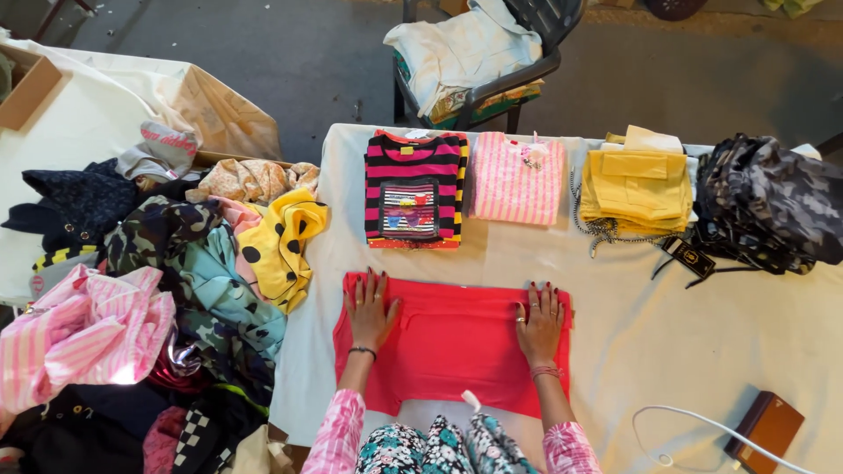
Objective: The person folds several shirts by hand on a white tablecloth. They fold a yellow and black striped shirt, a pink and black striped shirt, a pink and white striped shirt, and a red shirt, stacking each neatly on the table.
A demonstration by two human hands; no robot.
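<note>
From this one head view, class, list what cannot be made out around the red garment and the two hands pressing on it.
- Red garment: its near edge is covered by the person's floral clothing; its type is unclear since it lies folded.
- Left hand and right hand: palms face down, hiding the cloth beneath.
- Camouflage stack: cut by the right edge.
- Black tag: print too small.
- Pile of clothes: lower items buried.

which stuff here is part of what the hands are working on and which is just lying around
In hand:
left hand
right hand
red garment
folded stacks: striped top, pink top, yellow pile, camouflage pile
heap of unfolded clothes

Lying about:
brown case
white cable
chair
cardboard box
</note>
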